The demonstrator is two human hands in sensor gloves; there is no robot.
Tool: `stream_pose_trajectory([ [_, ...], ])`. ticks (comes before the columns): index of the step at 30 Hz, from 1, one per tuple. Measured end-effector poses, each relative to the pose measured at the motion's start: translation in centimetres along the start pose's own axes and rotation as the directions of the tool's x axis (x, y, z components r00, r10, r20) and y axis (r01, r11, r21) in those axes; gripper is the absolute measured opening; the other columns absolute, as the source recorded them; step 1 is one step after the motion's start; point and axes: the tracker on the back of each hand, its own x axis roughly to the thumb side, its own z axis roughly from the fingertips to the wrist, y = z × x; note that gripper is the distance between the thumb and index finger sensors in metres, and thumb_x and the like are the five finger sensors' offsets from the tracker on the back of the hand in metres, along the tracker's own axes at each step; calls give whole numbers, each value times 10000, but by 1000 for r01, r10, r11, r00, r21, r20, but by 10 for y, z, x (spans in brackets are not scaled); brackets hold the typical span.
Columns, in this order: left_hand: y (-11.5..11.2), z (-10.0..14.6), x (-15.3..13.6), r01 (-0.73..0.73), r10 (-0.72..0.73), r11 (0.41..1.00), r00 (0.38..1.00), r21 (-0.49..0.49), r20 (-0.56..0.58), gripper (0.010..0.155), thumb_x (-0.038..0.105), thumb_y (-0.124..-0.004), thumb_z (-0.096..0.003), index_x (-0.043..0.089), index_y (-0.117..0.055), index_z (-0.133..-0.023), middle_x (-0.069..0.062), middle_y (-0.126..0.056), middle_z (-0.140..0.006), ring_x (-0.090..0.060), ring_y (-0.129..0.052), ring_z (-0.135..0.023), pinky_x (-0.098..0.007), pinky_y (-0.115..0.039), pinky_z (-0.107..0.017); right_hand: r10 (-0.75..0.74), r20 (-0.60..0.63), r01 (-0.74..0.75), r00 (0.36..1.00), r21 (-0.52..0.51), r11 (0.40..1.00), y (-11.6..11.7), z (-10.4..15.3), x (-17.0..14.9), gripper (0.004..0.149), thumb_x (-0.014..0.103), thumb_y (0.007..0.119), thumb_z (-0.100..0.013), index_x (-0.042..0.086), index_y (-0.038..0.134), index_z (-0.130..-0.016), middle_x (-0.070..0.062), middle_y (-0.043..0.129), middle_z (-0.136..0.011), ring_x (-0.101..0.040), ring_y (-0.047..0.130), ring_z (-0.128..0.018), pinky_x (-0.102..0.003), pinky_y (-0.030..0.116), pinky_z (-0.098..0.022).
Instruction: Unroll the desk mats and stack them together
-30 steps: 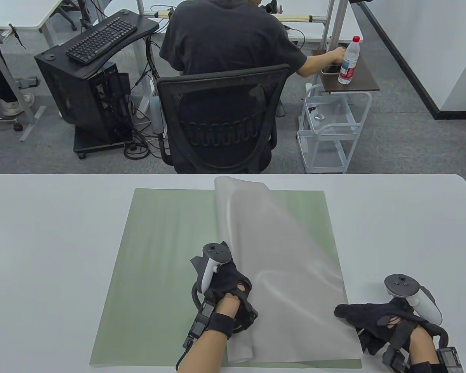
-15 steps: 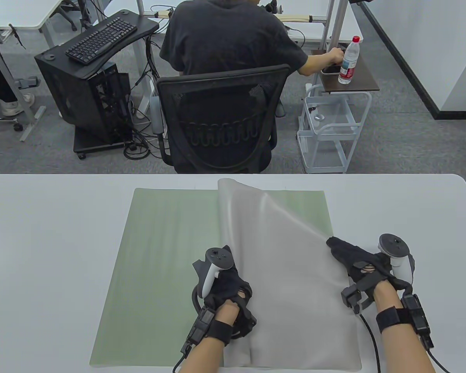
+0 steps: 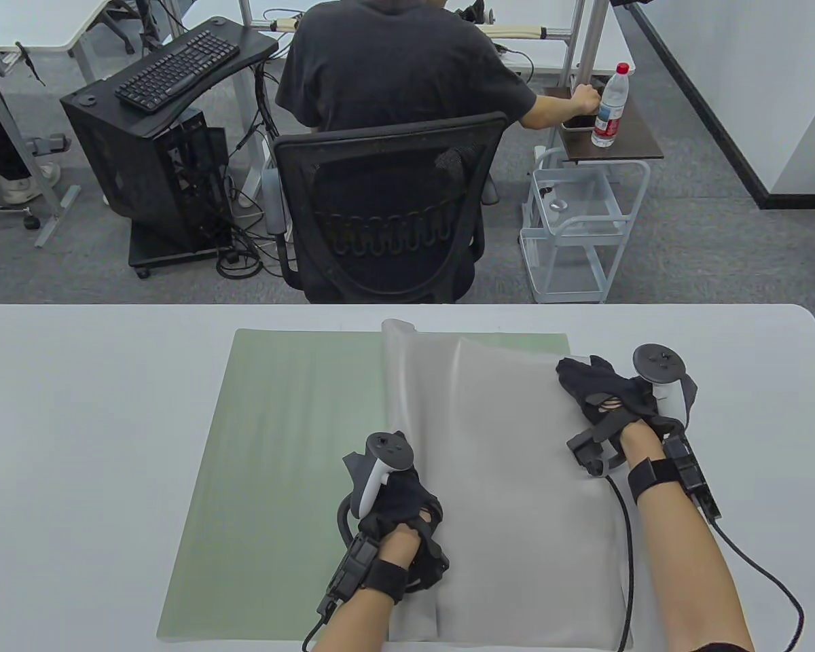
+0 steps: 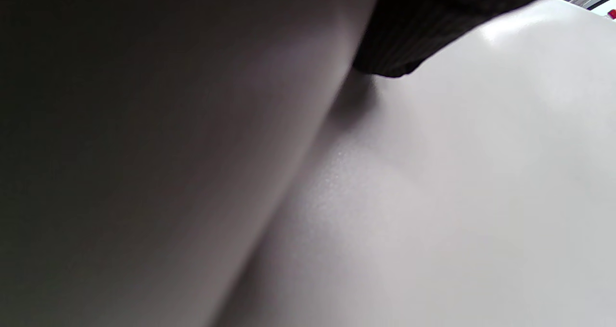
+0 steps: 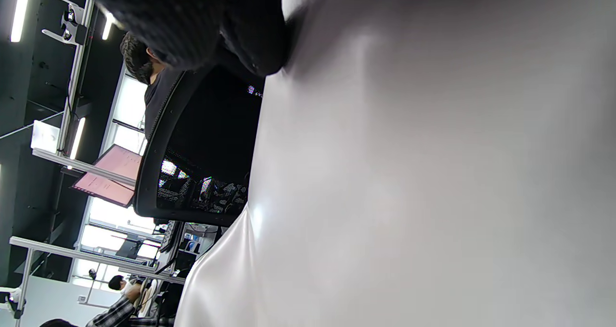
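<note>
A green desk mat (image 3: pixel 285 462) lies flat on the white table (image 3: pixel 75 441). A pale grey mat (image 3: pixel 509 489) lies over its right half, its left edge still curled up in a fold (image 3: pixel 401 380). My left hand (image 3: pixel 397 506) rests on the grey mat beside that fold, near the front; its fingers are hidden under the hand. My right hand (image 3: pixel 601 394) presses flat on the grey mat's far right corner. The grey mat fills the left wrist view (image 4: pixel 433 197) and the right wrist view (image 5: pixel 433 173).
A person in a black shirt (image 3: pixel 407 68) sits in a black mesh chair (image 3: pixel 380 217) just beyond the table's far edge. A white wire cart (image 3: pixel 577 231) stands to the right of the chair. Cables run from my right wrist across the mat's front right corner (image 3: pixel 628 543).
My right hand slid from the front right of the grey mat up to its far right corner, flattening the raised sheet. The left hand stayed in place.
</note>
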Motion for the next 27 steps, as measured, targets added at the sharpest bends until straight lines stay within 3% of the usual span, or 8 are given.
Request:
stream_pose_trajectory([
  [11, 4, -2, -2, 11, -10, 998, 1000, -63, 11, 1003, 362, -843, -493, 441, 62, -919, -97, -110, -1101, -126, -626, -785, -273, -724, -562, -11, -60, 9, 998, -32, 999, 3, -39, -19, 509, 349, 778, -490, 152, 732, -957, -117, 284, -1152, -436, 302, -1032, -636, 331, -710],
  [20, 7, -4, -7, -14, 17, 995, 999, -99, 32, 1005, 373, -846, -488, 437, 59, -922, -90, -105, -1097, -106, -623, -777, -253, -726, -552, -235, 5, 235, 972, -27, 972, -7, -58, -14, 526, 335, 773, -505, 127, 675, -978, -36, 270, -1166, -368, 249, -1059, -621, 297, -726],
  [24, 4, -3, -1, 86, -84, 993, 996, -82, 29, 1001, 380, -842, -489, 442, 59, -920, -81, -92, -1096, -97, -608, -778, -242, -724, -552, -140, -53, 142, 989, 30, 989, -3, -69, -17, 552, 292, 779, -504, 65, 627, -983, 82, 266, -1162, -313, 207, -1066, -610, 252, -729],
  [27, 4, -3, 0, 78, -76, 993, 997, -85, 21, 1001, 381, -841, -489, 441, 60, -920, -74, -94, -1097, -93, -608, -777, -241, -723, -553, 67, -74, -67, 995, -1, 998, 8, -74, -16, 592, 266, 801, -488, 82, 585, -1007, 101, 255, -1156, -306, 194, -1063, -604, 219, -728],
])
